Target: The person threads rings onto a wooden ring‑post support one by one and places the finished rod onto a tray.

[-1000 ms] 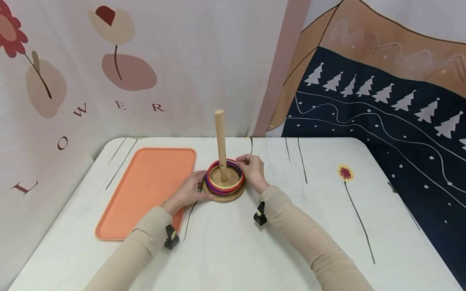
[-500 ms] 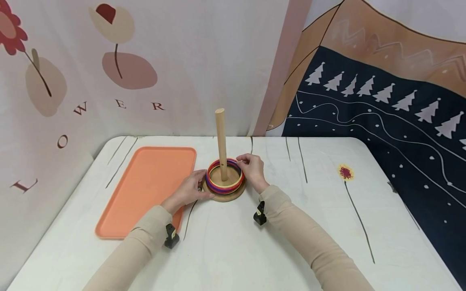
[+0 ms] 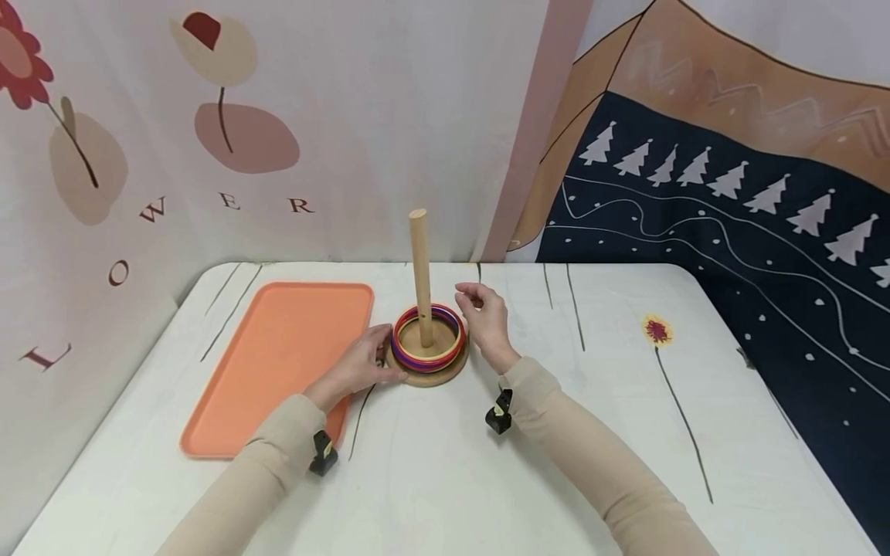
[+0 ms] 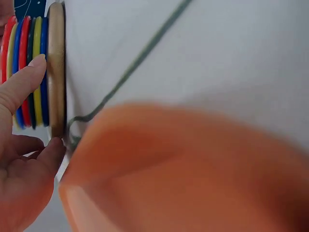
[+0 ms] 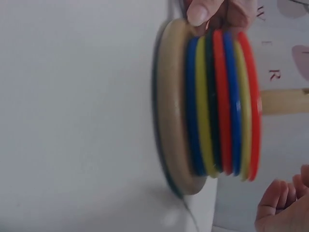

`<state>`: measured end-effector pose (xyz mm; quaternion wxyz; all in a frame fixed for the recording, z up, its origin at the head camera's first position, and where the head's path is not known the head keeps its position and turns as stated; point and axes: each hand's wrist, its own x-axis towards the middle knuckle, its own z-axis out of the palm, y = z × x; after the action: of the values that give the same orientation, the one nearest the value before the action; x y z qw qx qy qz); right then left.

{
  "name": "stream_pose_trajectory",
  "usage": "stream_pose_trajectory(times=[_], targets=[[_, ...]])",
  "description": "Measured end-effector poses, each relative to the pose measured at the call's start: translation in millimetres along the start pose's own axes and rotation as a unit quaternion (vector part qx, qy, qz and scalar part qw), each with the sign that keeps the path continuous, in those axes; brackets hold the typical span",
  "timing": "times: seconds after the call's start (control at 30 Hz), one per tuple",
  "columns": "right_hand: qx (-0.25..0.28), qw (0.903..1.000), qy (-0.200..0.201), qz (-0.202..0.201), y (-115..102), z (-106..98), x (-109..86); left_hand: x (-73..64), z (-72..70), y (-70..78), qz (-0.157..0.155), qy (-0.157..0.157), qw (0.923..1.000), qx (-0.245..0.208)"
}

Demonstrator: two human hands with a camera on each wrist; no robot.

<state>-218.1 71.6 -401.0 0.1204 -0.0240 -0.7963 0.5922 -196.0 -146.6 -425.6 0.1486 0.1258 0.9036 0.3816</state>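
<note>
A wooden ring-toss stand has an upright peg [image 3: 420, 270] on a round base [image 3: 429, 381]. Stacked around the peg's foot are several coloured rings [image 5: 223, 106] in red, yellow, blue and dark green. My left hand [image 3: 360, 361] holds the stand from its left side; in the left wrist view the thumb [image 4: 29, 77] lies against the rings and fingertips touch the base's edge. My right hand [image 3: 487, 318] hovers just right of the stack with loosely bent fingers and nothing in them. The right wrist view shows it apart from the rings.
An orange tray [image 3: 278, 363] lies left of the stand, partly under the left forearm. The white tablecloth [image 3: 598, 463] has printed flower stems. Behind the table hang a pale printed curtain [image 3: 375, 116] and a dark one with white trees.
My right hand has let go of the ring stack's right edge and lifted slightly up and right, its fingers loosening. The left hand stays on the stand.
</note>
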Motion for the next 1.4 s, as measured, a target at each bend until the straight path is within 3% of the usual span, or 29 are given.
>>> stream_pose_trajectory(times=[0.23, 0.37, 0.5, 0.6, 0.73, 0.83, 0.97, 1.1, 1.3, 1.4], targets=[[0.124, 0.9921, -0.023, -0.005, -14.3, 1.5, -8.6, -15.0, -20.4, -5.5, 0.013, 0.013, 0.9997, -0.017], [0.169, 0.9842, -0.041, -0.034, -20.6, 3.6, -12.6, -28.7, -41.6, -15.7, 0.035, 0.038, 0.9983, -0.028], [0.196, 0.977, -0.062, -0.057, -24.7, 6.6, -14.8, -45.1, -65.1, -31.6, 0.037, 0.072, 0.9965, -0.022], [0.2, 0.9748, -0.074, -0.065, -26.3, 9.5, -15.6, -58.8, -82.0, -43.8, 0.011, 0.102, 0.9947, -0.008], [0.196, 0.9749, -0.086, -0.063, -27.6, 13.0, -16.9, -75.5, -101.6, -60.2, -0.048, 0.138, 0.9891, 0.019], [0.193, 0.9751, -0.093, -0.056, -27.0, 15.4, -17.6, -84.0, -112.3, -72.9, -0.088, 0.162, 0.9812, 0.055], [0.175, 0.9786, -0.097, -0.046, -25.2, 17.0, -18.1, -89.5, -121.1, -87.9, -0.12, 0.185, 0.9711, 0.091], [0.155, 0.9823, -0.096, -0.041, -24.6, 17.6, -18.0, -93.0, -126.3, -98.2, -0.15, 0.185, 0.9654, 0.105], [0.142, 0.9844, -0.094, -0.045, -24.3, 19.1, -16.9, -99.5, -129.5, -106.3, -0.203, 0.162, 0.9636, 0.062], [0.141, 0.9849, -0.091, -0.044, -24.1, 20.0, -16.6, -101.5, -129.2, -110.2, -0.215, 0.168, 0.9606, 0.053]])
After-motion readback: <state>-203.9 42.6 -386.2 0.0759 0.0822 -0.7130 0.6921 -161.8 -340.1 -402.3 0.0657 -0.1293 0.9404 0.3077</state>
